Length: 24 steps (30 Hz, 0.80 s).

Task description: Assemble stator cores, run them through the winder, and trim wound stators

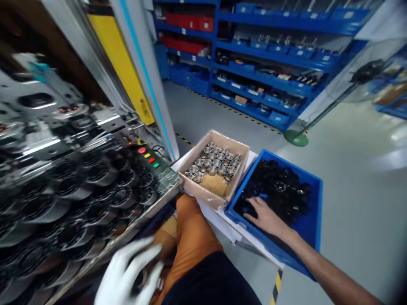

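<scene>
My left hand point(127, 271), in a white glove, is low in the view beside the bench edge. Its fingers are curled and blurred around what looks like a small metal ring point(143, 277), partly hidden by them. My bare right hand point(262, 214) reaches into a blue bin point(319, 212), fingers apart, touching or just over a heap of small black parts point(286, 182). Left of that bin stands a cardboard box point(206, 197) lined with clear plastic, with several metal rings point(216, 159) standing in rows inside.
On the left bench, many dark cylindrical parts point(95, 207) sit before a machine point(41, 101). A control panel point(151, 156) with colored buttons is at its corner. Box and bin rest on a white table point(251, 159). Blue shelves point(254, 59) and a fan stand point(295, 137) are behind.
</scene>
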### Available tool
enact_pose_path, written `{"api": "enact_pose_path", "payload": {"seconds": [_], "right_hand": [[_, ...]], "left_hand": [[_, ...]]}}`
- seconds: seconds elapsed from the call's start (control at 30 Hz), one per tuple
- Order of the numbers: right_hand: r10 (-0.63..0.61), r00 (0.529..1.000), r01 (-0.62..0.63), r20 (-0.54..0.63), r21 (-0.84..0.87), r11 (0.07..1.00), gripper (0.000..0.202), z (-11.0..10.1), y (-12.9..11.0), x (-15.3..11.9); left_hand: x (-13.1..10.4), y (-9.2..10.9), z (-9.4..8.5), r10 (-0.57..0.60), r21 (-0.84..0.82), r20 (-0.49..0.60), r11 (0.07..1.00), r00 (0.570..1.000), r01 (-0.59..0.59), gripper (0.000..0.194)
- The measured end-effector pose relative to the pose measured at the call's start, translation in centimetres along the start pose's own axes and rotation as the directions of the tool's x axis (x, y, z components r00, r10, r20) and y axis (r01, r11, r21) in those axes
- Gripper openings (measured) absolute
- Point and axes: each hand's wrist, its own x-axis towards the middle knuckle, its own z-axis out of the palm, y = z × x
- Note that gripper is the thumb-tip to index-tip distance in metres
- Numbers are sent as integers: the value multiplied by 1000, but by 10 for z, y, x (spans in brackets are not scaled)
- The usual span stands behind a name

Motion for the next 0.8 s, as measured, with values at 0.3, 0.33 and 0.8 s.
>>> {"api": "enact_pose_path", "payload": {"seconds": [0.3,0.33,0.8], "right_hand": [[117,934,-135,337,30,990,42,13,26,20],[117,925,-141,362,41,989,40,9,28,20],[91,841,-203,534,154,967,32,-2,47,24]], "left_hand": [[307,112,99,-12,384,486,901,874,-201,29],[321,108,112,-47,408,517,892,855,-197,31],[297,84,106,-59,-144,326,983,944,111,30]]}}
